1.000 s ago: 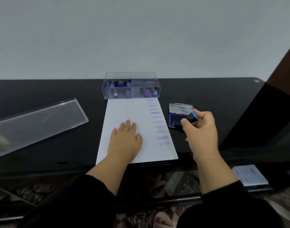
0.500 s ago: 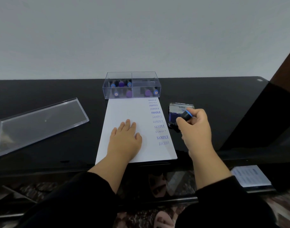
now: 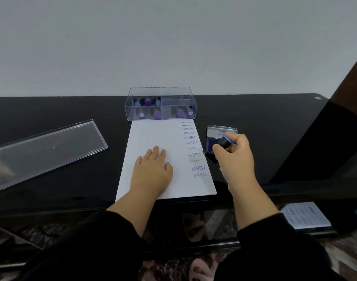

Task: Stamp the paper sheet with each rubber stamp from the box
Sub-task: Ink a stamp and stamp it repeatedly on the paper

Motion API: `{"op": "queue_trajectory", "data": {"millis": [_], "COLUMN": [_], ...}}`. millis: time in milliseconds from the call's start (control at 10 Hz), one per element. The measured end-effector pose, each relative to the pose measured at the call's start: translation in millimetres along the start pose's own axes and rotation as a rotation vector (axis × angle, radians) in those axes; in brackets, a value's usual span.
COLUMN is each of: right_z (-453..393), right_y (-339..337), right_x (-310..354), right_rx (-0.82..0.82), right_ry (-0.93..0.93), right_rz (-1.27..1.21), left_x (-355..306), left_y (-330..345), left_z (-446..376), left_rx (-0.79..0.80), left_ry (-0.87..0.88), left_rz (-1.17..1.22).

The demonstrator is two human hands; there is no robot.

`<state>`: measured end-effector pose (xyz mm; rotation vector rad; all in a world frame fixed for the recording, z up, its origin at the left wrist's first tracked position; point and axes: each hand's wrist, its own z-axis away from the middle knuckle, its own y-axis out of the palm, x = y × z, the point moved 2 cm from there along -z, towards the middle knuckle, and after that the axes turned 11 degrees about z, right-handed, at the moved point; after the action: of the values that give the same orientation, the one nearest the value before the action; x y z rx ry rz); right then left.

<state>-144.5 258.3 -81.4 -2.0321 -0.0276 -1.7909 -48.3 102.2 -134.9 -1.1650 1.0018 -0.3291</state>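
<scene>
Two hands are busy at a black table (image 3: 254, 122).

The left hand (image 3: 153, 171) lies flat on the paper sheet (image 3: 153, 134), fingers straight and close together. The right hand (image 3: 236, 159) curls its fingers around a black rubber stamp (image 3: 220, 147), tilted, just beside the sheet's right edge, in front of the ink pad (image 3: 218, 132). More stamps sit in the clear box (image 3: 160, 104) touching the sheet's far end.

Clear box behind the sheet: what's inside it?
The clear box holds rubber stamps with blue and purple caps in three compartments; the far right one looks empty. Their exact count and faces cannot be made out through the walls.
</scene>
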Motion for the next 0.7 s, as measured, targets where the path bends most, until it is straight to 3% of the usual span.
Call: {"op": "queue_trajectory", "data": {"millis": [700], "right_z": [-6.0], "right_y": [4.1], "right_x": [-5.9], "right_rx": [-0.012], "right_ry": [0.016], "right_rz": [0.033], "left_x": [0.7], "left_y": [-0.7], "left_z": [0.1], "left_rx": [0.002], "left_ry": [0.009], "left_rz": [0.001]}}
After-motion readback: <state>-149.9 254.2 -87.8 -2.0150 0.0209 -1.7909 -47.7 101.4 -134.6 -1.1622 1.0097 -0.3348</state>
